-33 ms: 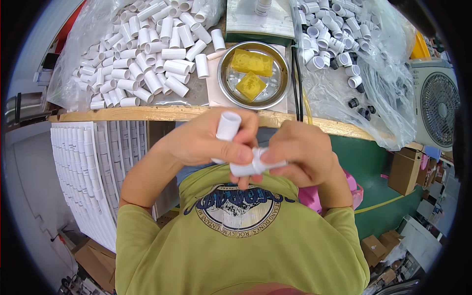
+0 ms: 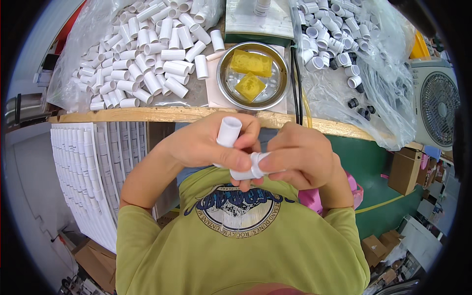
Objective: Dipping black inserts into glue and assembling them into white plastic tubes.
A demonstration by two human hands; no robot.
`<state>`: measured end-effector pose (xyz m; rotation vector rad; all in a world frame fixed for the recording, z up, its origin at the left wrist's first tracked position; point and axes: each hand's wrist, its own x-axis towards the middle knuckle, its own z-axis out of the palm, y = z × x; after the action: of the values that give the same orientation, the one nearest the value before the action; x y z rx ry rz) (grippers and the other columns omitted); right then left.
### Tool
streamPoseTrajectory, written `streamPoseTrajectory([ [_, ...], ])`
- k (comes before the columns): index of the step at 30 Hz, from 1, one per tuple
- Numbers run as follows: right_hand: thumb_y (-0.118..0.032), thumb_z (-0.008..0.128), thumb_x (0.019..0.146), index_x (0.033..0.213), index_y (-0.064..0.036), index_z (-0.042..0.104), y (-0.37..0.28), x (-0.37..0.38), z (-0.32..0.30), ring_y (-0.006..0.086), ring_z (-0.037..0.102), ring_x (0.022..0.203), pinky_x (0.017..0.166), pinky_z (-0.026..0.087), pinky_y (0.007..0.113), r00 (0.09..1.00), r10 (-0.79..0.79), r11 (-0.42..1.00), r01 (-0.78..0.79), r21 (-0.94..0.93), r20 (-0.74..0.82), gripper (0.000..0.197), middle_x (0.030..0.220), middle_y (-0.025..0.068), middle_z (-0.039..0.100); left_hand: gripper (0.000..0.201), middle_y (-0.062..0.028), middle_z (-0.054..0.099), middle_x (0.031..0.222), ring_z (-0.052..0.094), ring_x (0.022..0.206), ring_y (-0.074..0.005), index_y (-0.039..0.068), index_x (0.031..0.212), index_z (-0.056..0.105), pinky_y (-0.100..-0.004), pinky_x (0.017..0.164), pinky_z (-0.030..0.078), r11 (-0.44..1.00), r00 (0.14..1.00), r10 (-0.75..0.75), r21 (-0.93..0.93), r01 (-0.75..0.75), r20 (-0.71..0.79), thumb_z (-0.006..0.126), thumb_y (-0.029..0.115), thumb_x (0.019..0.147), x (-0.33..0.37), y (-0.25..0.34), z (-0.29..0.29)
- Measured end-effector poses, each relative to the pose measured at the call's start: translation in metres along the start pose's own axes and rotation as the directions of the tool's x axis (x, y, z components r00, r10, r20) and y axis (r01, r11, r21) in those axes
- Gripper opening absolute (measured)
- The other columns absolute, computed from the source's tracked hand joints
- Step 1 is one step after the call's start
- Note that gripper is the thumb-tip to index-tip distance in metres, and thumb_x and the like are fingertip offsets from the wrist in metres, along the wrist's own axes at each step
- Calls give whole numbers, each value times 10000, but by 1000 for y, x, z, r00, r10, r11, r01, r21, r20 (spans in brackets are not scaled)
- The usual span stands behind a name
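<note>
White held tube [image 2: 229,132], yellow blocks [image 2: 251,63] at twelve o'clock, olive shirt [image 2: 241,260] with blue-and-white print [image 2: 237,211] at six, grey fan [image 2: 439,110] at three

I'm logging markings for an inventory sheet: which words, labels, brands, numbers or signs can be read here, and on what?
Green T-shirt: large dark-blue lettering over a round print edged with smaller text; I won't copy the wording.
White tubes in rows at the left: dark markings, too small to read.
White fittings at upper right: marks on some, too small to read.
Held white pieces: none I can make out.
</note>
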<state>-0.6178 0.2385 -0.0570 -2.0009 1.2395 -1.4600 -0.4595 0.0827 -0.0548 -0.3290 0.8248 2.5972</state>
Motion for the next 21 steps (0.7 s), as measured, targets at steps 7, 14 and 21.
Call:
streamPoseTrajectory([
  [7,-74,660,840,1080,-5,562,0,-10,15,56,570,605,552,439,198,625,751,643,-619,451,-215,268,728,18,642,245,-141,521,903,533,725,-306,25,809,517,-393,644,452,-292,576,752,945,-147,322,717,14,669,23,-17,3],
  [14,-17,672,781,1009,-5,607,56,-26,-44,149,591,631,600,474,278,732,485,622,-673,-399,-479,237,805,94,643,231,-179,582,922,591,878,-349,-11,951,615,-426,778,470,-129,287,956,959,254,52,646,135,774,29,65,-63],
  [21,-5,704,747,994,-4,593,61,-27,-40,176,612,637,610,490,297,724,532,553,-689,-468,-439,271,821,115,648,264,-145,647,896,619,865,-367,-1,866,577,-433,752,503,-270,417,906,661,700,-72,712,192,746,63,77,-69],
])
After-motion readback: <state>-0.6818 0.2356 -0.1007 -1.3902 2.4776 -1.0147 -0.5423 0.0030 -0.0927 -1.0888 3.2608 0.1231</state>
